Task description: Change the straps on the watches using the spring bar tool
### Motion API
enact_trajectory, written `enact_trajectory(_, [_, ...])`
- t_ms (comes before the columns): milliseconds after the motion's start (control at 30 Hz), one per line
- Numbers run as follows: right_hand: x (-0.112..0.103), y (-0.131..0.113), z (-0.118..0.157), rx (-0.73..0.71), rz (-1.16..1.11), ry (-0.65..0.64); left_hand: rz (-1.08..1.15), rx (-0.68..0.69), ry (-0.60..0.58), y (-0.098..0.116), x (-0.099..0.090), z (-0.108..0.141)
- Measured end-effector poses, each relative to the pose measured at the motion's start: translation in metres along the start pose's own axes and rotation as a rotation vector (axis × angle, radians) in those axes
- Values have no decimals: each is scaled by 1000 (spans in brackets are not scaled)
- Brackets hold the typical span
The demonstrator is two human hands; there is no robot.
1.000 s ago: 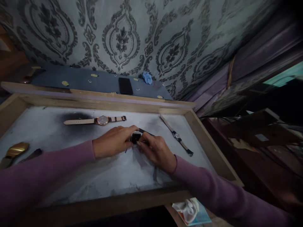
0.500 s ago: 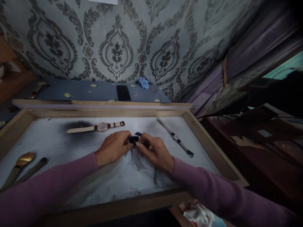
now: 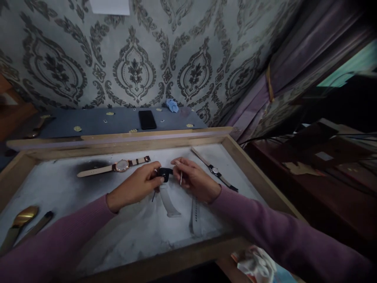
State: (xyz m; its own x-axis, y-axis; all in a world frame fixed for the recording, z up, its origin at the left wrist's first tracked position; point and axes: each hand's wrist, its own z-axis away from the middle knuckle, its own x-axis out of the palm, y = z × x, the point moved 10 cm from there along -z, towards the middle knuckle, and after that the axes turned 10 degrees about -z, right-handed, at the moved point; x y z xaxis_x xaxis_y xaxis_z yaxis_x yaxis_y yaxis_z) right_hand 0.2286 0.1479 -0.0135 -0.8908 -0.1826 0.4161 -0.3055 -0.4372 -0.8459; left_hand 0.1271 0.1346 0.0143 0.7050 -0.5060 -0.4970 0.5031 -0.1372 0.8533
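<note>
A small black watch case (image 3: 164, 174) is pinched in my left hand (image 3: 137, 184), its dark face turned up. From it a grey mesh strap (image 3: 169, 202) hangs down over the white tray bottom. Just to the right, my right hand (image 3: 196, 177) holds a thin, pale metal tool (image 3: 181, 177) between its fingers, apart from the case. A grey strap with holes (image 3: 195, 216) lies below my right hand. Behind my left hand is a rose-gold watch (image 3: 121, 165) with a brown and beige strap. A small dark-strapped watch (image 3: 215, 170) lies to the right.
The shallow wooden tray (image 3: 159, 144) has raised rims. A gold watch (image 3: 26, 216) and a dark strap (image 3: 39, 224) lie at its left. Behind it are a black phone (image 3: 147, 119) and a blue crumpled cloth (image 3: 172, 105).
My right hand has drawn back from the watch case, and the thin tool now shows upright in its fingers. The view has shifted slightly, and more of the mesh strap is visible.
</note>
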Motion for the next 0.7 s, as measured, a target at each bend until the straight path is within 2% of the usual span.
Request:
enact_trajectory(100, [18, 5, 4, 4, 69, -121, 75, 4, -46, 5, 7, 2])
enact_trajectory(200, [24, -3, 6, -116, 165, -145, 193, -14, -18, 6, 9, 6])
enact_trajectory(300, [24, -15, 9, -247, 223, -129, 371, -129, -59, 0, 21, 11])
enact_trajectory(400, [26, -19, 11, -299, 258, -149, 479, -237, -123, -5, 36, 16])
enact_trajectory(500, [25, -16, 12, -253, 212, -140, 510, -224, -95, -6, 37, 16])
enact_trajectory(700, [22, -1, 11, -39, 50, -113, 455, -42, -103, 3, 31, 12])
